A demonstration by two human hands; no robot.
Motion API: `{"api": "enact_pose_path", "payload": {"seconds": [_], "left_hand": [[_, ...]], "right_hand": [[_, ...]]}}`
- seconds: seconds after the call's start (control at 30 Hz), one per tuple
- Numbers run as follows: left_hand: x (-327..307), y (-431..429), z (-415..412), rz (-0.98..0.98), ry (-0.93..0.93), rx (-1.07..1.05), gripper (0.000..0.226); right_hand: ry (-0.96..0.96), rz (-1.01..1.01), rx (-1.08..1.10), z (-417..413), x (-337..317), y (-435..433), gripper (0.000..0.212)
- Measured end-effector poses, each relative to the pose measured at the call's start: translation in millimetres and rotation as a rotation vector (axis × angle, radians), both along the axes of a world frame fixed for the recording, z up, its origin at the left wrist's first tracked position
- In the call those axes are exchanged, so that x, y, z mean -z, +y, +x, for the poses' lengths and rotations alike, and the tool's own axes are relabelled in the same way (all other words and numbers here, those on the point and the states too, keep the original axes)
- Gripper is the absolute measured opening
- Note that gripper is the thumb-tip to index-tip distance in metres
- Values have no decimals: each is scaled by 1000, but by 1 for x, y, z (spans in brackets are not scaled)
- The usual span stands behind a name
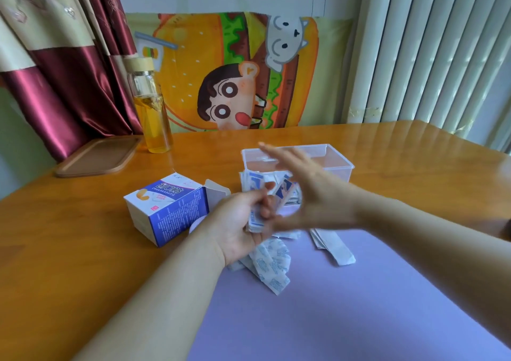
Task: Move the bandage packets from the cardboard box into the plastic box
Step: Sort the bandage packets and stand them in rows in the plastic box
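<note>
Wooden table (414, 153): one cardboard box (168, 208), one plastic box (340, 163); left hand (237, 222) grips bandage packets (255, 220), right hand (312, 192) splays open.

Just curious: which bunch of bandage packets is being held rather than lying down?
The stack gripped in the left hand; the loose packets lie on the purple mat or at the plastic box.

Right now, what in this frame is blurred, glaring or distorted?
Head view: the right hand is motion-blurred in front of the plastic box; the left hand and its bandage packets look sharper; light glares on the table; the wide-angle lens slants the white slats.
</note>
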State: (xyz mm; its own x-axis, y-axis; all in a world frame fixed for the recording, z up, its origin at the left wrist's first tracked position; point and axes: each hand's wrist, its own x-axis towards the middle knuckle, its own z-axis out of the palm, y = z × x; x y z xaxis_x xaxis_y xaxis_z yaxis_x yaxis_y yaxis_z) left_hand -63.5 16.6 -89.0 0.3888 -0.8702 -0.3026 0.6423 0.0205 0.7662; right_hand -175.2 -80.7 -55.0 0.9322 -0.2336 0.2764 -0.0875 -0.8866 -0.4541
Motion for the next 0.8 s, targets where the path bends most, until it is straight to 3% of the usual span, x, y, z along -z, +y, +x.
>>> {"api": "enact_pose_path", "payload": {"seconds": [0.1,0.17,0.23,0.37,0.5,0.63,0.8], "left_hand": [[0,1,12,6,25,-129,10],[1,3,16,-9,69,-136,10],[1,4,16,-5,99,-126,13],[4,4,16,29,89,-152,12],[4,4,16,40,-40,-201,9],[3,1,17,114,-321,-342,7],[3,3,13,149,-470,-182,27]], "right_hand": [[-189,144,243,-4,-5,-18,39],[-75,209,382,-6,4,-29,15],[134,363,397,-7,16,-32,7],[164,616,376,-2,27,-27,16],[35,552,411,2,28,-24,20],[-166,542,366,-2,15,-21,19],[-55,641,209,-2,10,-12,17]]}}
